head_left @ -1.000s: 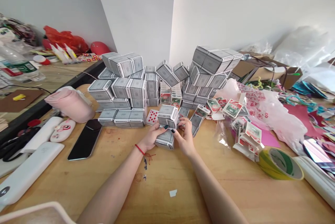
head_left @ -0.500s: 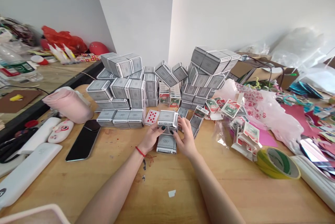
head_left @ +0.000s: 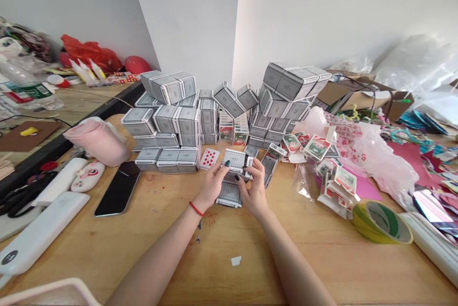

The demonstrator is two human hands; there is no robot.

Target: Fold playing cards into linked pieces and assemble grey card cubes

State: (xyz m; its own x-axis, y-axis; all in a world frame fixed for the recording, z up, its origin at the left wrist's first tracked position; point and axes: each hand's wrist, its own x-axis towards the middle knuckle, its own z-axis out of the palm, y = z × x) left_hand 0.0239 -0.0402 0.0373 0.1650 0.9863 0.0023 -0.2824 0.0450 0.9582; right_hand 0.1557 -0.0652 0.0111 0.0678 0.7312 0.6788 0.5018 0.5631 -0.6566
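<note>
In the middle of the table, both hands hold a grey patterned playing-card box (head_left: 235, 159). My left hand (head_left: 211, 185) grips its left side, thumb on top. My right hand (head_left: 255, 186) has curled fingers at its right end and the thumb low on its front. Just below and partly behind the hands is a second grey card box (head_left: 229, 194). A loose red diamonds card (head_left: 209, 158) lies face up beside my left hand. Behind stand stacked grey card boxes (head_left: 167, 158) on the left and a taller stack (head_left: 291, 81) on the right.
A black phone (head_left: 117, 190), a pink roll (head_left: 96, 141) and a white power bank-like object (head_left: 43, 232) lie at the left. To the right are opened red-and-white card cartons (head_left: 341, 184), a yellow tape roll (head_left: 381, 222) and a crumpled plastic bag (head_left: 368, 146). A paper scrap (head_left: 236, 261) lies in front.
The held box has turned and shifted slightly right. My right fingers have moved onto its right end. The whole view has shifted a little.
</note>
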